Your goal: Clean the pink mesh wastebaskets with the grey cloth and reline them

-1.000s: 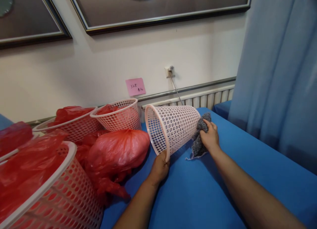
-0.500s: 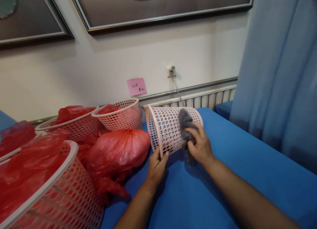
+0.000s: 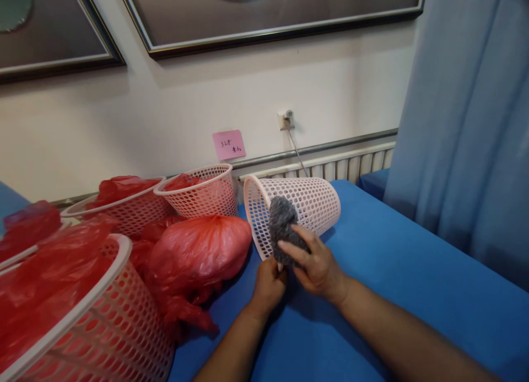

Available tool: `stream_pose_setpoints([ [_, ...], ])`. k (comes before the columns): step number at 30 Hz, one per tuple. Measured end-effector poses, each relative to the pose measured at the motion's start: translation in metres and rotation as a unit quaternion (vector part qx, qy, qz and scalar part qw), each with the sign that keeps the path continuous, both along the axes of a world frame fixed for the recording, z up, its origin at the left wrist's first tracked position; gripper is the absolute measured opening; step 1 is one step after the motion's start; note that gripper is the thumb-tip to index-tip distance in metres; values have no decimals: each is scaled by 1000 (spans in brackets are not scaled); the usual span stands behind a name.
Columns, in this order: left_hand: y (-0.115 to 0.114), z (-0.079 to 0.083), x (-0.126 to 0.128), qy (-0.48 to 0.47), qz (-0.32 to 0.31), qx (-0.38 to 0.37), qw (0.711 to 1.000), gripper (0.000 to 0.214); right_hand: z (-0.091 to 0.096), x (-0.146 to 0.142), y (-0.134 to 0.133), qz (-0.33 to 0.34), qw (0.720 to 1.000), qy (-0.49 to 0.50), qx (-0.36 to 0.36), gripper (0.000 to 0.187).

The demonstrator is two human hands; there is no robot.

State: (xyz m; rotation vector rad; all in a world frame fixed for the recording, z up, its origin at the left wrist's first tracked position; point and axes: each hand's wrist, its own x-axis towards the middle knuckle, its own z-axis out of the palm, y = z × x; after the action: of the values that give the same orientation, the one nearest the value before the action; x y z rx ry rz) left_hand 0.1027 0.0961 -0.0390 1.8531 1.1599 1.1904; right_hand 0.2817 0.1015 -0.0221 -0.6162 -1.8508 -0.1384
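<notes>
A pale pink perforated plastic wastebasket (image 3: 316, 203) lies on its side, its mouth facing left. My left hand (image 3: 268, 285) is closed on the lower edge of its rim; the grey cloth partly hides the fingertips. In my right hand (image 3: 318, 266) is a fuzzy grey cloth (image 3: 283, 227), pressed against the basket's side close to the rim. The basket rests on a blue-covered surface (image 3: 372, 294). A full red plastic bag (image 3: 202, 249) lies just left of the basket's mouth.
Upright pink wastebaskets with red liners stand at left: a large near one (image 3: 119, 316) and others behind (image 3: 202, 197). A radiator (image 3: 355, 167), a wall socket (image 3: 286, 120) and a pink note (image 3: 229, 145) are at the back. A blue curtain (image 3: 463, 123) hangs at right.
My right hand has moved left with the grey cloth, from near the basket's base to near its rim. My left hand has stayed at the rim, slightly lower.
</notes>
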Motion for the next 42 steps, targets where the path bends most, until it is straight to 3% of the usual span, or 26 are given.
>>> stream_pose_setpoints([
  [2, 1, -2, -1, 3, -11, -8, 1000, 23, 3, -1, -5, 17, 1000, -14, 16, 62],
  [5, 5, -3, -1, 1, -16, -19, 1000, 28, -2, 19, 17, -96, 992, 67, -51, 60],
  [8, 8, -6, -1, 15, -22, -13, 1000, 34, -14, 53, 57, -238, 931, 204, -186, 56],
  [10, 10, -9, -2, 39, -28, 1, 999, 34, -19, 70, 74, -284, 881, 272, -263, 54],
  [11, 10, -11, -2, 50, -30, 8, 998, 34, -19, 73, 77, -290, 870, 287, -278, 53],
  [12, 11, -12, -3, 61, -30, 13, 998, 35, -18, 71, 75, -284, 873, 287, -273, 53],
  [14, 12, -14, -4, 76, -30, 21, 996, 37, -11, 57, 58, -233, 920, 236, -210, 54],
  [17, 10, -9, -3, 76, -39, 18, 996, 37, 3, 22, 15, -82, 991, 85, -70, 62],
  [20, 3, 4, -1, 21, -39, -10, 999, 27, 10, -4, -15, 22, 1000, 20, 1, 61],
  [23, -6, 20, 1, -66, 15, -1, 998, 32, 8, -8, -19, 61, 998, 3, 19, 55],
  [25, -9, 28, 1, -103, 48, 6, 993, 38, 5, -3, -11, 49, 999, -2, 11, 53],
  [27, -9, 31, 1, -126, 54, -9, 991, 41, 1, 9, 4, -16, 999, 34, -20, 51],
  [29, -8, 29, 1, -136, 44, -31, 989, 43, -5, 26, 25, -115, 983, 116, -82, 48],
  [31, -5, 23, 0, -134, 33, -43, 990, 44, -12, 47, 49, -208, 937, 219, -177, 47],
  [34, -1, 15, -1, -110, 19, -40, 993, 42, -21, 71, 76, -270, 847, 327, -322, 50],
  [35, 0, 14, -1, -103, 18, -36, 994, 41, -22, 72, 79, -272, 836, 336, -339, 52],
  [36, 1, 13, -1, -96, 19, -31, 995, 41, -23, 70, 78, -267, 843, 330, -331, 54],
  [38, 1, 12, -1, -79, 21, -18, 996, 40, -19, 55, 63, -229, 902, 265, -254, 58],
  [40, 0, 11, -1, -50, 18, -7, 999, 37, -11, 31, 37, -145, 968, 150, -137, 66],
  [42, -2, 10, 0, -31, 20, 2, 999, 29, -3, 8, 9, -40, 998, 40, -33, 72],
])
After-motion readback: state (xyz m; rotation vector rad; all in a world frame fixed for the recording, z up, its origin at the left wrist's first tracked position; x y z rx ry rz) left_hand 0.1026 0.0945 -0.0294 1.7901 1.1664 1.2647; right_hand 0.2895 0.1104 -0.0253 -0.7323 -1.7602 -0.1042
